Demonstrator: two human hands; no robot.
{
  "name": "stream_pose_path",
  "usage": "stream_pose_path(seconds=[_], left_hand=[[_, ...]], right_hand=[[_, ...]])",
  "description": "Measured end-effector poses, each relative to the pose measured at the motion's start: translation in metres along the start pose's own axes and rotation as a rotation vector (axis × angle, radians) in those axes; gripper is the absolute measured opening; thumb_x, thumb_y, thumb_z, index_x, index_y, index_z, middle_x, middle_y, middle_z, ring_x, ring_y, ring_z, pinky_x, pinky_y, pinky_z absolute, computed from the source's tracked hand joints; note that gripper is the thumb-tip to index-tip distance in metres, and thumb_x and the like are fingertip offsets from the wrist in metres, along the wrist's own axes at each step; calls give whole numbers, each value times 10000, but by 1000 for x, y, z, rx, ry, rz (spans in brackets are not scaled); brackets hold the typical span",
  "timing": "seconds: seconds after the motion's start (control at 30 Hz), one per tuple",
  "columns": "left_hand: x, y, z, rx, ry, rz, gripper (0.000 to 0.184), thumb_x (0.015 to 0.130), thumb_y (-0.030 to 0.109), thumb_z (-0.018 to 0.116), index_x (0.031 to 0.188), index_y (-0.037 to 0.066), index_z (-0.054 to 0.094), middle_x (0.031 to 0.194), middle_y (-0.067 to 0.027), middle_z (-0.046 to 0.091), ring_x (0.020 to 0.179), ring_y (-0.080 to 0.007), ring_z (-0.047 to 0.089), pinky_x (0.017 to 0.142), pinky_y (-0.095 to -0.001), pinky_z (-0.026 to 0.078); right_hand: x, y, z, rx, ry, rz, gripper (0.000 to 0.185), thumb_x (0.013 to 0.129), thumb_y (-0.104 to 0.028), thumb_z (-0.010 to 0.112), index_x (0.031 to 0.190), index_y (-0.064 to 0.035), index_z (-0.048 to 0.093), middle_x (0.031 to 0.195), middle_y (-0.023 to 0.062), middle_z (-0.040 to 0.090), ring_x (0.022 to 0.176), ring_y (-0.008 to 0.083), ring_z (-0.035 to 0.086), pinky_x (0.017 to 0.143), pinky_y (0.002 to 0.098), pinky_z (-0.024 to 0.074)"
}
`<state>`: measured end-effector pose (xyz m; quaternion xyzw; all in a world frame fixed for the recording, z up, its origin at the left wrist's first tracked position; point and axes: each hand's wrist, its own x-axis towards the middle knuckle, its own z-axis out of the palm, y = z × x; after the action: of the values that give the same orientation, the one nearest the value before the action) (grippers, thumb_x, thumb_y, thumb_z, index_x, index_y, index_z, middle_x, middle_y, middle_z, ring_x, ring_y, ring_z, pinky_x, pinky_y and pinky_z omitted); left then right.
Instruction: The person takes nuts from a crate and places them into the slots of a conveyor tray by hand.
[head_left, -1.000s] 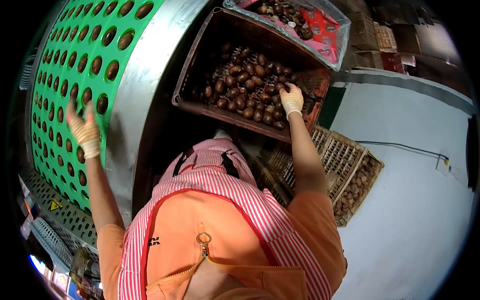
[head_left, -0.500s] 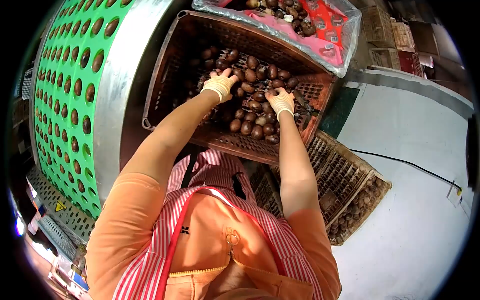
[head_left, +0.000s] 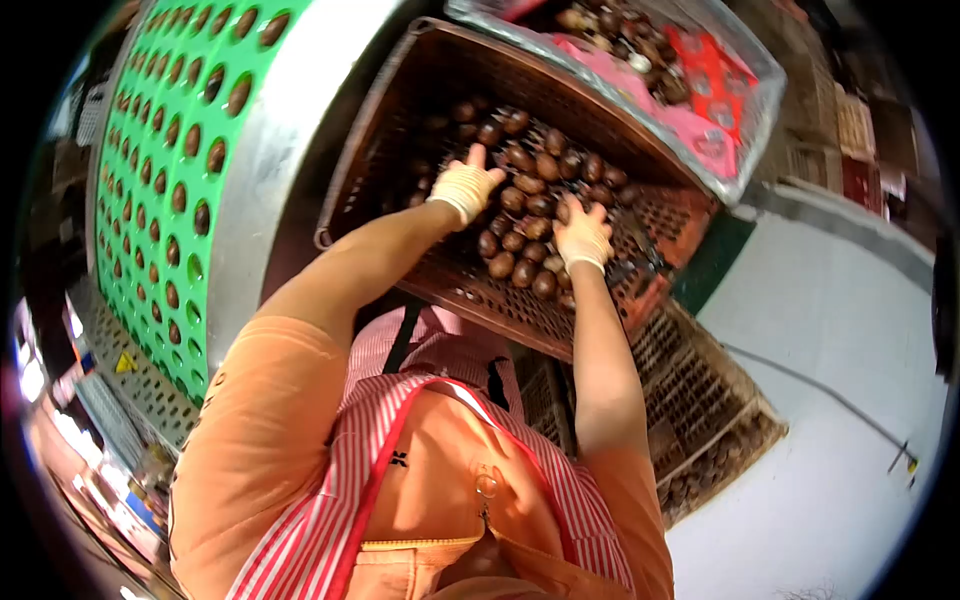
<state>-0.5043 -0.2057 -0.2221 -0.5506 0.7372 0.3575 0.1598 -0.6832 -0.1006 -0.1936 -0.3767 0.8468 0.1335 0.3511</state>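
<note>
A brown plastic crate (head_left: pixel 665 225), slanted in view, holds many glossy brown oval nuts (head_left: pixel 525 272). My left hand (head_left: pixel 466 188) is over the nuts at the crate's middle left, its thumb and forefinger apart, with no nut visible in its grasp. My right hand (head_left: pixel 584 238) is farther right, touching the pile. Its fingers curl round a brown nut at the thumb side, partly hidden by the fingers. Pale ribbed cream coverings wrap both hands, and the fingertips look bare.
Left of the crate stands a green drum (head_left: pixel 165 200) with nuts in oval pockets, edged by a metal band (head_left: pixel 262 165). A plastic-lined container (head_left: pixel 765 110) with more nuts stands behind. Below right is a tan crate (head_left: pixel 715 400) of nuts. A dark cable (head_left: pixel 820 385) crosses the pale surface.
The whole view has shifted and turned, so the crate appears farther right and more tilted. Both hands remain in the crate among the nuts. The left hand's fingers look more extended.
</note>
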Motion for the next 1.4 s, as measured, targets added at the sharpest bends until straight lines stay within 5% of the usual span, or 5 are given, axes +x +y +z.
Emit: stream_pose_path(seconds=[0.3,0.63,0.77,1.03,1.4], left_hand=[[8,-8,-12,-312,106,206,684,717,345,776,1309,104,533,1208,-222,552,1017,-385,612,913,-418,498],[-217,-105,-158,-2124,-290,675,438,849,255,673,1183,32,499,975,-53,556,733,-167,586,594,-296,502],[-292,-215,-151,-2069,309,786,424,848,297,668,1169,46,548,981,-52,573,751,-184,606,610,-317,529],[-468,-442,-89,-1805,1478,-187,484,801,301,741,1192,91,548,845,-30,609,644,-154,588,473,-301,474],[-462,-595,-118,-552,1035,-886,593,791,524,677,1190,87,645,1102,-193,648,1034,-351,608,930,-425,461]], right_hand=[[21,-15,30,231,253,71,625,836,-226,701,1404,-279,444,1308,210,359,1001,414,606,884,484,508],[13,1,4,1155,8,-246,712,861,-294,720,1469,-211,359,1520,128,260,1267,337,421,986,475,437],[-44,-38,-42,1600,-183,-363,471,865,-370,704,1278,-232,522,1148,-1,579,939,168,565,647,273,469],[-164,-204,-72,1613,-631,-787,531,829,-483,713,1227,-160,574,1017,11,630,775,130,540,447,188,355],[-288,-344,-15,1002,-483,-1126,566,809,-267,711,1301,-96,490,1107,69,614,752,178,598,470,269,473]])
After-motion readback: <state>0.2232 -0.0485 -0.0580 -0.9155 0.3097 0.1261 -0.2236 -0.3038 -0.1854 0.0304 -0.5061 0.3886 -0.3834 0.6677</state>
